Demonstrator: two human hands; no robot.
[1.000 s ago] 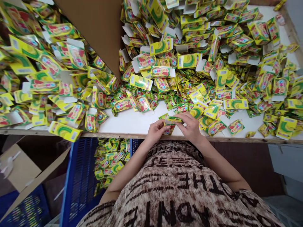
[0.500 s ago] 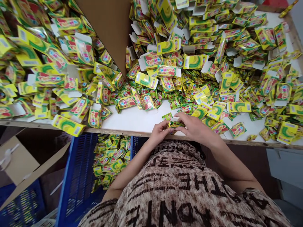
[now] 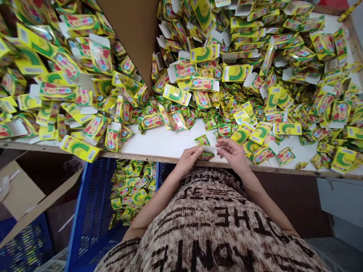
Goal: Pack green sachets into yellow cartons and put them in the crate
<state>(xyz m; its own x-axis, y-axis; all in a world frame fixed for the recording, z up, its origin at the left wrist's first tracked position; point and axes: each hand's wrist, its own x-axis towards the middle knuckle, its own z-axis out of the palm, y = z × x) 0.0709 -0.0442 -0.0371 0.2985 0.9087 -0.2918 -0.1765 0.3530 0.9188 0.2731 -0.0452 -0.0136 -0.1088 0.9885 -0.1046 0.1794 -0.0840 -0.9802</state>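
Note:
At the table's front edge, my left hand (image 3: 189,158) is closed on a small yellow-green candy box (image 3: 207,156), its thumb on top. A pale flap shows at the box's upper side; the fingers cover part of the rest. Just right of the box is my right hand (image 3: 233,154), fingers loosely curled and apart, with the tips close to the flap. Whether they touch it I cannot tell. Beyond the box lies a small green wrapped sachet (image 3: 202,140) on the white tabletop (image 3: 164,145).
Heaps of candy boxes (image 3: 235,73) and loose sachets cover the table, some boxes with raised flaps. A brown cardboard panel (image 3: 132,34) stands between two heaps. Below the edge, a blue plastic crate (image 3: 92,196) holds many filled-looking boxes. Cardboard flaps (image 3: 21,189) lie lower left.
My right hand has drawn back slightly to the right, its fingers moving off the box's middle. My left hand keeps its hold, and more of the pale flap shows.

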